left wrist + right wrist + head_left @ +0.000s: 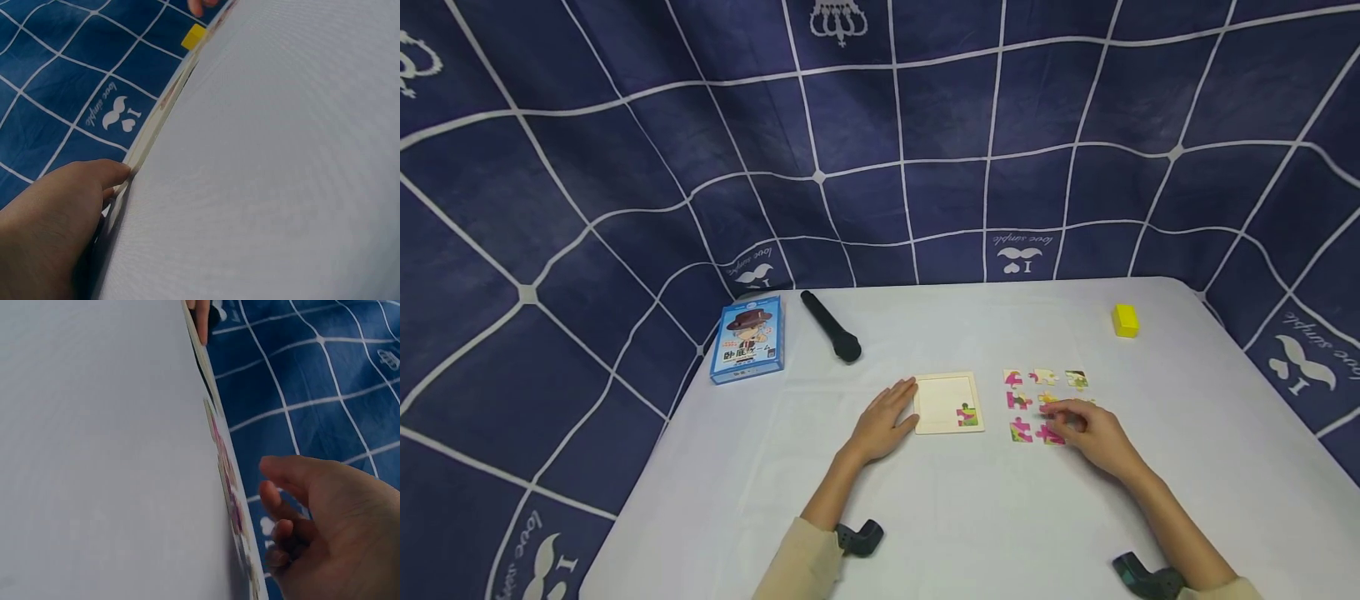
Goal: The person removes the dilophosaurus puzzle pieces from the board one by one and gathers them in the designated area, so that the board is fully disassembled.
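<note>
Pink puzzle piece [1051, 434] under right fingers [1070, 414]

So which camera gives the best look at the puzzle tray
The head view: the puzzle tray shows whole from above, one piece in its corner, the left hand touching its edge. The left wrist view shows only its thin edge; the right wrist view barely catches it, edge-on.

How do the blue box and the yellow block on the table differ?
The blue box is much larger than the yellow block. The box lies flat at the table's far left corner and carries a printed cartoon figure with lettering; the block sits near the far right edge, plain and unmarked. The box is flat and thin, the block chunkier. Neither hand touches either one; both rest on the white table.
</note>
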A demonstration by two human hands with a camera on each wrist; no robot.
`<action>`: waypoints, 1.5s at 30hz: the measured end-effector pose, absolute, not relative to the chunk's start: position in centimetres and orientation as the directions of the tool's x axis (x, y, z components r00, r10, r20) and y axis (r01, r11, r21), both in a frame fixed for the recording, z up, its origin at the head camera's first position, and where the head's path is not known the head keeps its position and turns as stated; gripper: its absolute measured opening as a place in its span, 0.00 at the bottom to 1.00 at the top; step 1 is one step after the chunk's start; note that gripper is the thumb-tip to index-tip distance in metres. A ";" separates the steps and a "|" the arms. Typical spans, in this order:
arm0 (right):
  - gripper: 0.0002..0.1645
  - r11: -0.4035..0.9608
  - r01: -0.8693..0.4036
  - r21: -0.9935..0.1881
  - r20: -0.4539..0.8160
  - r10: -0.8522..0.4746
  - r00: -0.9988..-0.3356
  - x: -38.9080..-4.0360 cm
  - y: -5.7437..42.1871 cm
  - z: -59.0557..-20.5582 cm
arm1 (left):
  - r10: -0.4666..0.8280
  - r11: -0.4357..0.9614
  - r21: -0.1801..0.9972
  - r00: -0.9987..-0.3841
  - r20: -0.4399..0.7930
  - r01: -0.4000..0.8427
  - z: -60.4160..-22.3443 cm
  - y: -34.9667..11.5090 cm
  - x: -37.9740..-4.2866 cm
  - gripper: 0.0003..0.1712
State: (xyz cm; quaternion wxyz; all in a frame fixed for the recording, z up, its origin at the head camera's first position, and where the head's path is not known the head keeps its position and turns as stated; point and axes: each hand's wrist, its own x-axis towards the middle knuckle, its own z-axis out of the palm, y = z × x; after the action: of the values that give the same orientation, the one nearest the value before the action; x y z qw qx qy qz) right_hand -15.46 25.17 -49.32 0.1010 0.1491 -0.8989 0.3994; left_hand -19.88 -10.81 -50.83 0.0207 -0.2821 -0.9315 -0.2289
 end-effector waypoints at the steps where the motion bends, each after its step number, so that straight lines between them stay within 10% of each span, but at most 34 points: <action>1: 0.11 0.632 -0.354 -0.689 0.305 -0.190 -0.933 -15.7 24.7 -49.3 | 0.516 0.736 0.414 -0.840 0.168 0.535 -50.8 -10.8 -19.9 0.33; 45: 0.21 0.618 -0.446 -0.647 0.233 -0.397 -0.888 -19.6 15.8 -49.9 | 0.506 0.729 0.418 -0.838 0.204 0.542 -51.2 -10.7 -19.9 0.32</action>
State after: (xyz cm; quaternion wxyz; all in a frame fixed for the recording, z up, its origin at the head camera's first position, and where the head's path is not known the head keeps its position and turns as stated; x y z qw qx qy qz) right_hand -19.57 15.75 -49.91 0.0333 0.2346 -0.8989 0.3684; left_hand -19.88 -10.75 -51.25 0.0380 -0.2821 -0.9291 -0.2363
